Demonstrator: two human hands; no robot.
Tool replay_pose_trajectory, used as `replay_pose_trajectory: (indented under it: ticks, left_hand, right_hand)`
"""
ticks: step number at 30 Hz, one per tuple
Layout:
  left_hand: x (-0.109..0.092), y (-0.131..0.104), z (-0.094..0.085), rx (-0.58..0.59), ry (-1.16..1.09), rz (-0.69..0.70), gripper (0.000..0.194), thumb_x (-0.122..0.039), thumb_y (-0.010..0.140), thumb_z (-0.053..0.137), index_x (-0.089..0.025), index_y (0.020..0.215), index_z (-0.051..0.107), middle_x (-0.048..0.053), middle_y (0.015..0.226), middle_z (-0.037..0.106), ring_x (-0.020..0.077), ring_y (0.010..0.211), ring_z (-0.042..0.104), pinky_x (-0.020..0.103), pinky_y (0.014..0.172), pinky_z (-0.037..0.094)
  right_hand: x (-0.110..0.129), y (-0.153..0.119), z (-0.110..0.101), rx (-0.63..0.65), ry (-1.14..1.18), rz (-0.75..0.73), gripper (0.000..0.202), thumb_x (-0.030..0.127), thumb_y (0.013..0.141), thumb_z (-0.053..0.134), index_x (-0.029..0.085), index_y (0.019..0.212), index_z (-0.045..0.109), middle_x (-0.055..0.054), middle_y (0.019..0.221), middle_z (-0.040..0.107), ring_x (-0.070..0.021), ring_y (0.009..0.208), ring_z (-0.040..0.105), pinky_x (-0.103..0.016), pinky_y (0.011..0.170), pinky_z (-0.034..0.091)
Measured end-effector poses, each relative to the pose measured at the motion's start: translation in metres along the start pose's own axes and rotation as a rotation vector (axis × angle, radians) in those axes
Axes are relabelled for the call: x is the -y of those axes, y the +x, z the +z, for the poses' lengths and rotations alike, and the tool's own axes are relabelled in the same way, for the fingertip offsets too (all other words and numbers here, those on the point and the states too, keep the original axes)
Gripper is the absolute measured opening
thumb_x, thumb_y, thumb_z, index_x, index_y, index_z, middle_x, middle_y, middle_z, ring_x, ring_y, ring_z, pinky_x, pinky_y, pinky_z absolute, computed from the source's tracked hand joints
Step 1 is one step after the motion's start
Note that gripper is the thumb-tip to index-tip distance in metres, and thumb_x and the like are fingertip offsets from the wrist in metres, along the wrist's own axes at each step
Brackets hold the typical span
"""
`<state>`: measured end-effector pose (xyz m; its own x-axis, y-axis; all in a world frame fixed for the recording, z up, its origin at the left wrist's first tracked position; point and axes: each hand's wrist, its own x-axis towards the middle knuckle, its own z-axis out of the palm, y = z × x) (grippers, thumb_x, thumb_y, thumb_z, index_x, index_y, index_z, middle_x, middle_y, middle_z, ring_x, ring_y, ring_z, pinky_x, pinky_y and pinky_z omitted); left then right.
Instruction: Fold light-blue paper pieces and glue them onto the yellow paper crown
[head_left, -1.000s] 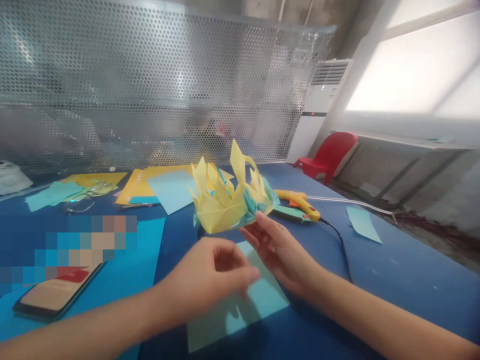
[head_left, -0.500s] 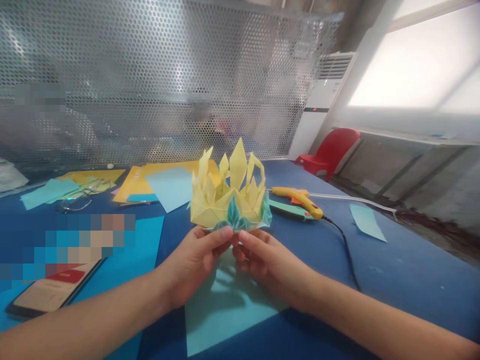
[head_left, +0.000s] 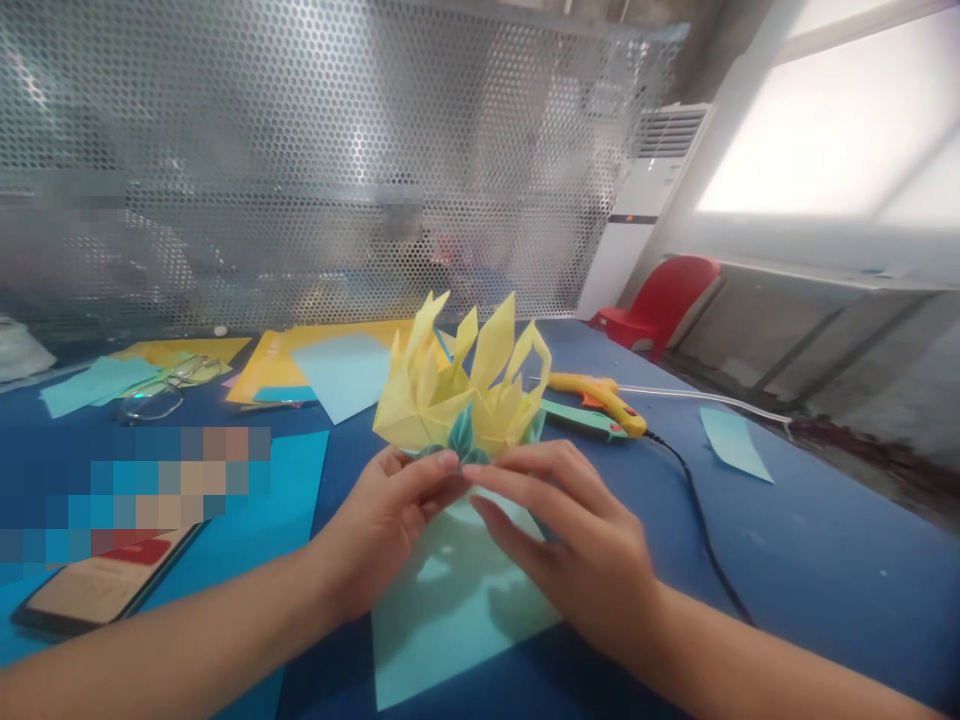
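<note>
Left hand (head_left: 390, 520) and right hand (head_left: 577, 540) are both pinching the base of the yellow-and-teal paper flower (head_left: 461, 395), holding it upright just above a teal sheet (head_left: 450, 610); glue gun (head_left: 596, 400) is lying beyond the right hand

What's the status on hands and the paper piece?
Left hand and right hand pinch yellow paper flower at base. Held above teal sheet. Nothing obstructing.
</note>
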<state>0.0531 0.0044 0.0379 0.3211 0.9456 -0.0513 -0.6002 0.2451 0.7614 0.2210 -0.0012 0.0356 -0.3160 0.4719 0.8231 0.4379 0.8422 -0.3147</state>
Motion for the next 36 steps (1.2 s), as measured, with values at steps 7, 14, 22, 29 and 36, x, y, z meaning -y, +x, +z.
replay_pose_trajectory:
  ticks: [7, 14, 22, 29, 36]
  left_hand:
    - [-0.001, -0.003, 0.004, 0.098, 0.085, 0.063, 0.034, -0.016, 0.076, 0.077, -0.023, 0.109, 0.073, 0.002, 0.107, 0.077, 0.0225, 0.110, 0.067, 0.031, 0.096, 0.051]
    - [0.001, -0.011, 0.004, 0.036, 0.186, 0.117, 0.040, -0.015, 0.072, 0.083, -0.028, 0.109, 0.073, -0.002, 0.112, 0.076, 0.0179, 0.110, 0.067, 0.024, 0.096, 0.051]
    - [0.002, -0.013, 0.001, -0.037, 0.338, 0.171, 0.028, -0.020, 0.066, 0.087, -0.027, 0.092, 0.078, -0.004, 0.096, 0.080, 0.0200, 0.096, 0.074, 0.023, 0.082, 0.059]
    - [0.001, -0.013, 0.001, -0.005, 0.426, 0.231, 0.022, -0.021, 0.069, 0.085, -0.031, 0.088, 0.078, -0.009, 0.095, 0.079, 0.0200, 0.098, 0.074, 0.024, 0.084, 0.060]
    - [-0.002, -0.009, -0.003, -0.013, 0.576, 0.307, 0.028, -0.018, 0.072, 0.082, -0.031, 0.096, 0.076, -0.008, 0.104, 0.078, 0.0199, 0.104, 0.071, 0.027, 0.092, 0.056]
  right_hand:
    - [-0.008, -0.002, 0.000, -0.018, -0.130, -0.138, 0.024, 0.006, 0.080, 0.072, 0.017, 0.100, 0.069, -0.006, 0.094, 0.071, -0.0152, 0.085, 0.067, -0.028, 0.079, 0.055]
    - [0.006, -0.002, -0.005, -0.004, -0.087, -0.085, 0.028, 0.005, 0.083, 0.066, 0.025, 0.101, 0.068, -0.002, 0.092, 0.076, -0.0162, 0.078, 0.071, -0.028, 0.080, 0.060]
    - [0.007, 0.002, -0.008, 0.007, 0.018, -0.047, 0.021, 0.004, 0.081, 0.068, 0.024, 0.088, 0.070, -0.001, 0.082, 0.076, -0.0147, 0.071, 0.072, -0.022, 0.077, 0.061]
    - [0.007, 0.002, -0.009, 0.045, 0.020, 0.027, 0.025, 0.005, 0.081, 0.065, 0.029, 0.082, 0.071, 0.002, 0.080, 0.076, -0.0155, 0.067, 0.072, -0.022, 0.068, 0.061]
    - [0.000, 0.001, -0.004, 0.069, -0.026, 0.073, 0.016, 0.014, 0.084, 0.065, 0.027, 0.077, 0.070, 0.002, 0.078, 0.076, -0.0137, 0.061, 0.071, -0.020, 0.062, 0.061]
